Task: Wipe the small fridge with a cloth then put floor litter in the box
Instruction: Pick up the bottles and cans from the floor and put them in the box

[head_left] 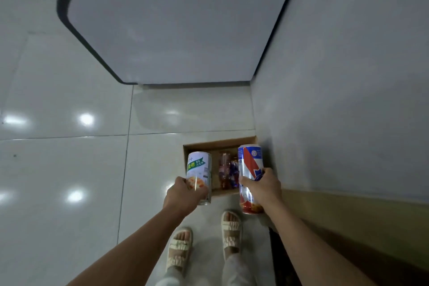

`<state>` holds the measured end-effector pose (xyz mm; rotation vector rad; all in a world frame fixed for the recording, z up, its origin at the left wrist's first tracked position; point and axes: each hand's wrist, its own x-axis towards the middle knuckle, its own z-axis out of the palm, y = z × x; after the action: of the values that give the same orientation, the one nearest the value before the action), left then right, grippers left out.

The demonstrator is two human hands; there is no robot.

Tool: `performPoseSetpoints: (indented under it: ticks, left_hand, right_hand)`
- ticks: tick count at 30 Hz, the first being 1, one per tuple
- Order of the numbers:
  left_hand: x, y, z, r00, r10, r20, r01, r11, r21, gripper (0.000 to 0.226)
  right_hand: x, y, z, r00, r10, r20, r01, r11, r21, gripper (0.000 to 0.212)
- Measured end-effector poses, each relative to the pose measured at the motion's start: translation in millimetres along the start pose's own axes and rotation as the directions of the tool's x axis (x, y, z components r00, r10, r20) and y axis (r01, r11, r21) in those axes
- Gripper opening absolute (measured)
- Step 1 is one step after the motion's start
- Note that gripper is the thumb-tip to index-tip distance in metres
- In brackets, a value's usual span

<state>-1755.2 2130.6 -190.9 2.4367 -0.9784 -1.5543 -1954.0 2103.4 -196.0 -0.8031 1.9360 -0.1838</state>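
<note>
While each hand's fingers grip one: green-white can, taller red-blue can, above open cardboard box.

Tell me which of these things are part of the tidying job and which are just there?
Part of the job:
- white and green can, gripped by the left hand
- blue and red can, gripped by the right hand
- cardboard box
- bottles already in the box
- fridge

Just there:
- wall
- tiled floor

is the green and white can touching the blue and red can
Apart. The head view shows the green and white can in the left hand and the blue and red can in the right hand, with box contents visible between them.
</note>
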Motion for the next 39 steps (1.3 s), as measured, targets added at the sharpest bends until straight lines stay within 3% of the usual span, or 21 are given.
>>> performPoseSetpoints:
  ticks: [7,17,23,29,39]
  left_hand:
    - [98.0,-18.1,87.3,0.991,-0.130,0.018,0.130,0.990,-0.051,0.056]
    - [278.6,-69.8,194.3,0.986,-0.169,-0.001,0.169,0.986,0.001,0.066]
    - [358.4,-97.0,256.3,0.979,-0.190,-0.076,0.199,0.971,0.136,0.079]
    - [397.4,-111.9,286.3,0.974,-0.175,-0.143,0.200,0.962,0.185,0.080]
    - [385.7,-109.6,267.3,0.991,-0.124,-0.056,0.135,0.958,0.254,0.060]
  right_hand:
    - [116.8,34.7,40.2,0.993,0.105,0.059,-0.103,0.994,-0.037,0.075]
    - [274.0,100.3,131.1,0.995,0.084,0.056,-0.078,0.993,-0.091,0.086]
    - [330.6,141.3,173.0,0.994,0.086,0.061,-0.080,0.993,-0.088,0.086]
    - [361.3,160.3,189.4,0.994,0.088,0.063,-0.083,0.993,-0.079,0.082]
    - [365.0,153.0,204.0,0.994,0.104,0.047,-0.101,0.993,-0.052,0.080]
